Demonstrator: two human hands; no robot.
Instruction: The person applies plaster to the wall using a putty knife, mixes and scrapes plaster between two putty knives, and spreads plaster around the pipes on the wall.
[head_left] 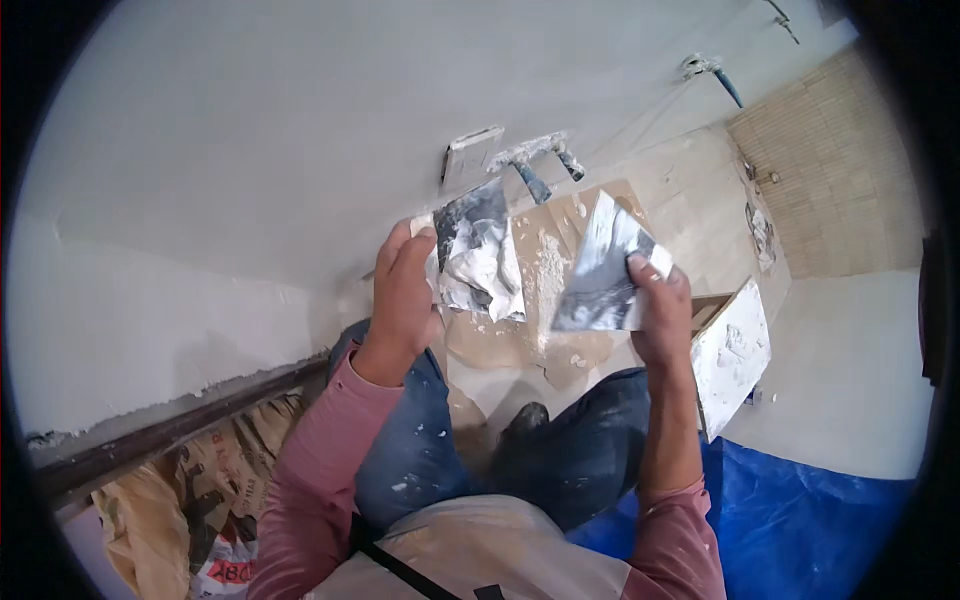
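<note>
My left hand (405,295) is closed around the handle side of a wide putty knife (472,212), whose metal blade carries a thick lump of white plaster (482,268). In my right hand (662,310) is a second putty knife (603,280), gripped at its edge with the thumb on top. Its blade looks mostly bare and shiny, with a few smears. The two blades are apart, held above my knees. Fingers of both hands are partly hidden behind the tools.
A plastered wall (250,130) rises in front, with a wall box (470,155) and dark conduit ends (532,183) sticking out. Spattered cardboard (570,350) covers the floor. To the right stand a white-smeared box (735,355) and a blue tarp (800,520); paper sacks (220,480) lie left.
</note>
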